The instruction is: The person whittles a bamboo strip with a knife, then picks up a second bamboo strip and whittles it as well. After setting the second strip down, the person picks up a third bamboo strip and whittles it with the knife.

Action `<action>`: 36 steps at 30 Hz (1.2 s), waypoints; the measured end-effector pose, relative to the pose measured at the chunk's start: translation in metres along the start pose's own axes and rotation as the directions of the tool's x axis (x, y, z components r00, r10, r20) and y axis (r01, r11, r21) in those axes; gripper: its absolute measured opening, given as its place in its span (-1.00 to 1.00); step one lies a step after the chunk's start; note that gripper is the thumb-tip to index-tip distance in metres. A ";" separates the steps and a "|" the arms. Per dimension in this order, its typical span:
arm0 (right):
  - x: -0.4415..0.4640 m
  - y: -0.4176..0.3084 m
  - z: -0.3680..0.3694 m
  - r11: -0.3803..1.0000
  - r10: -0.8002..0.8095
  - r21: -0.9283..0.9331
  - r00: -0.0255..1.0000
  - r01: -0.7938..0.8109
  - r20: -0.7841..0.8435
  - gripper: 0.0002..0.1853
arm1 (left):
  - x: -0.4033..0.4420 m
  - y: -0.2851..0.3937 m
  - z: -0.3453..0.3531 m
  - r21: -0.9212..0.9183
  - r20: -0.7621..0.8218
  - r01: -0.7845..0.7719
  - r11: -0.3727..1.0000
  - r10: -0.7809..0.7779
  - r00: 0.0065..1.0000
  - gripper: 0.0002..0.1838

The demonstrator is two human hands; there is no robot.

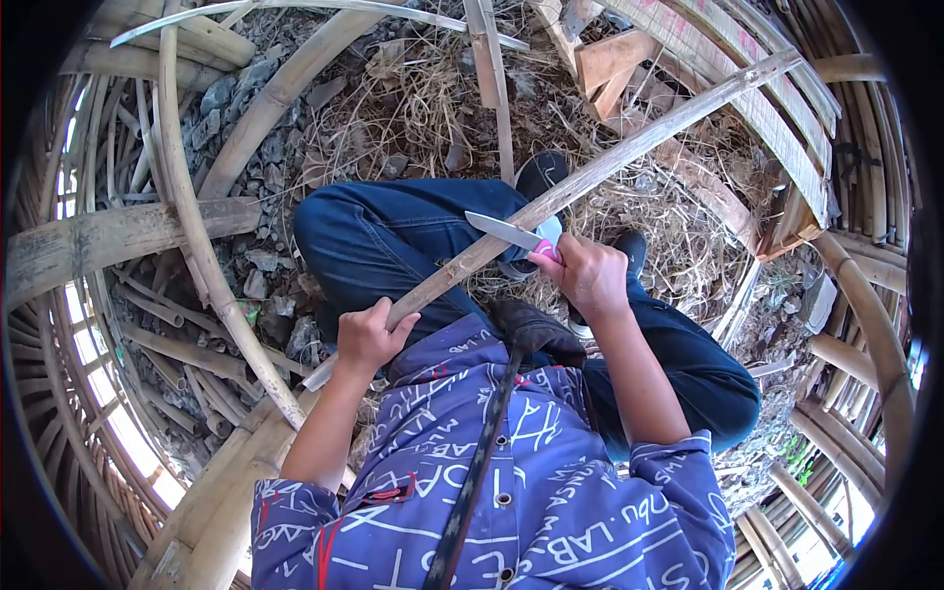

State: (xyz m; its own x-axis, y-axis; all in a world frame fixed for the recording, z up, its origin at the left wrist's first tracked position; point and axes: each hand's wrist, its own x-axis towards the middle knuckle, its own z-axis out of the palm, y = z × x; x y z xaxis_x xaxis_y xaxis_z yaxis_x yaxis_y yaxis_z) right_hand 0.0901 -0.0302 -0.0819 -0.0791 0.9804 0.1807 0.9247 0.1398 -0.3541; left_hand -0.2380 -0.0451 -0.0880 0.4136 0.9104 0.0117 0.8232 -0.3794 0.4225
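A long, weathered wooden strip (629, 152), possibly split bamboo, runs slantwise across my lap from lower left to upper right. Near its lower end my left hand (372, 334) is closed around it. My right hand (588, 273) grips a knife (503, 231) by its pink handle. The knife's blade lies across the strip, pointing left, and looks to touch its upper face; I cannot tell whether it cuts in. Under the strip are my crossed legs in dark blue jeans (369, 231). A dark sheath or pouch (536, 329) rests at my waist, beside a hanging strap (482, 452).
Several bamboo poles (206, 256) lie and lean on the left over grey rubble (265, 177). Dry straw (413, 108) covers the ground ahead. At the upper right stand pale wooden slats (757, 108) and a wood block (612, 64). More bamboo (870, 315) borders the right side.
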 end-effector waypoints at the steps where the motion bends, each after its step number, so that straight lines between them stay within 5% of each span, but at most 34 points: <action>1: 0.000 0.001 -0.002 1.000 -0.006 -0.009 1.000 0.006 0.007 -0.51 | 0.000 0.000 0.000 0.012 0.006 -0.002 1.000 0.002 1.000 -0.48; 17: -0.001 0.015 -0.015 0.996 -0.016 -0.086 0.999 0.013 -0.032 -0.53 | 0.000 0.002 -0.004 0.015 0.017 0.012 1.000 -0.012 1.000 -0.49; 19: -0.007 0.029 -0.018 0.994 0.066 -0.087 0.997 -0.069 -0.030 -0.57 | -0.001 0.000 -0.003 0.011 0.012 0.012 1.000 -0.012 1.000 -0.50; 20: -0.015 0.053 -0.015 0.977 0.210 -0.024 0.974 -0.213 -0.090 -0.65 | -0.002 -0.001 -0.003 0.008 0.007 0.011 1.000 -0.011 1.000 -0.51; 21: -0.023 0.096 -0.010 0.906 0.291 -0.247 0.930 -0.343 -0.225 -0.69 | -0.004 -0.003 -0.002 0.006 0.004 0.013 1.000 -0.013 1.000 -0.51; 22: -0.025 0.132 -0.034 0.823 0.488 -0.213 0.847 -0.527 -0.210 -0.67 | -0.007 -0.005 -0.003 -0.003 0.010 0.020 1.000 -0.020 1.000 -0.52; 23: -0.022 0.150 -0.061 0.750 0.510 -0.330 0.819 -0.574 -0.264 -0.64 | -0.007 -0.007 -0.004 -0.012 0.018 0.018 1.000 -0.018 1.000 -0.53; 24: -0.016 0.141 -0.090 0.789 0.514 -0.197 0.801 -0.582 -0.307 -0.60 | -0.005 -0.009 -0.004 -0.017 0.018 0.007 1.000 -0.006 1.000 -0.53; 26: -0.022 0.141 -0.103 0.841 0.374 -0.249 0.849 -0.480 -0.373 -0.57 | -0.002 -0.008 -0.001 -0.001 0.034 0.016 1.000 -0.016 0.999 -0.54; 30: -0.027 0.087 -0.078 0.847 0.503 -0.018 0.813 -0.531 -0.294 -0.55 | -0.003 0.000 -0.002 0.006 0.048 0.026 1.000 -0.026 0.999 -0.52; 32: -0.026 0.043 -0.065 0.814 0.578 0.146 0.811 -0.563 -0.095 -0.62 | -0.002 0.007 -0.003 0.045 0.011 0.038 0.998 -0.039 0.999 -0.52; 36: -0.026 -0.030 -0.033 0.812 0.453 0.342 0.880 -0.474 0.145 -0.66 | -0.002 0.016 -0.010 0.012 0.051 0.077 0.997 -0.078 0.996 -0.58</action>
State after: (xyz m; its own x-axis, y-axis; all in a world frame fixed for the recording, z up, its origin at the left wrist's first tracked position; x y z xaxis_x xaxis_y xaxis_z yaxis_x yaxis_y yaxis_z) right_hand 0.0772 -0.0640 -0.0456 0.2952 0.9459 -0.1344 0.6608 -0.3037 -0.6864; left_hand -0.2292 -0.0514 -0.0721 0.3676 0.9275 -0.0678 0.8573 -0.3097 0.4113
